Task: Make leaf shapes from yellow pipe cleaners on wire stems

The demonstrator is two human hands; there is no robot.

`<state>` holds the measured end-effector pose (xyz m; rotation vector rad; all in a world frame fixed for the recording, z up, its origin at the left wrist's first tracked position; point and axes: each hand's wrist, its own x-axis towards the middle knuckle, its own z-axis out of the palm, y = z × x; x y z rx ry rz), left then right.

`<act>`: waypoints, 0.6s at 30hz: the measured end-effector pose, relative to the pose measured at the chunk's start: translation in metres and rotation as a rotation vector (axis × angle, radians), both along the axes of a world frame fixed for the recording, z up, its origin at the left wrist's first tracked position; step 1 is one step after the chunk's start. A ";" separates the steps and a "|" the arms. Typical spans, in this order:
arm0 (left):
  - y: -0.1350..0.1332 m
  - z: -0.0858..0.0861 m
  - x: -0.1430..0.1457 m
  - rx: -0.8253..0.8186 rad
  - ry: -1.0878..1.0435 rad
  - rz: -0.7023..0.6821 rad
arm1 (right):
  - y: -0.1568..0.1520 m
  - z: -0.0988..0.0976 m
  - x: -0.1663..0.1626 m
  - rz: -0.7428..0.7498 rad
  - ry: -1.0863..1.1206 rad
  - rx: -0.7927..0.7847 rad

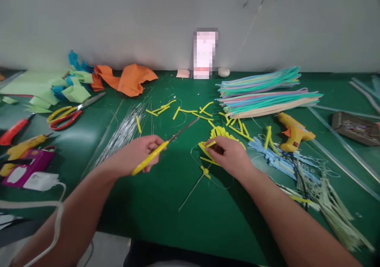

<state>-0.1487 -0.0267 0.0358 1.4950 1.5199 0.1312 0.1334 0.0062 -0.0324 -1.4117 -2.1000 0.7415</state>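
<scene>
My left hand is closed around the yellow handles of a pair of scissors, whose metal blades point up and to the right. My right hand pinches a short piece of yellow pipe cleaner; part of its fingers is hidden. A pile of short yellow pipe cleaner pieces lies just behind that hand. Below its fingertips, a thin wire stem carries a yellow twisted knot. Loose yellow cuttings are scattered farther back on the green table.
Colored pipe cleaner bundles lie at the back right, near a yellow glue gun. Light blue bundles are beside my right arm. Thin wires and red-and-yellow scissors lie left. A phone leans on the wall.
</scene>
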 end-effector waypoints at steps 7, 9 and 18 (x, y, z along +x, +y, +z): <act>0.005 0.001 -0.017 -0.434 -0.405 -0.217 | 0.001 0.001 0.000 -0.046 0.010 -0.097; 0.004 -0.002 -0.013 -0.495 -0.422 -0.220 | 0.001 0.000 0.000 -0.049 0.020 -0.102; 0.008 -0.017 -0.011 -0.543 -0.562 -0.359 | 0.002 0.002 -0.002 -0.066 0.033 -0.134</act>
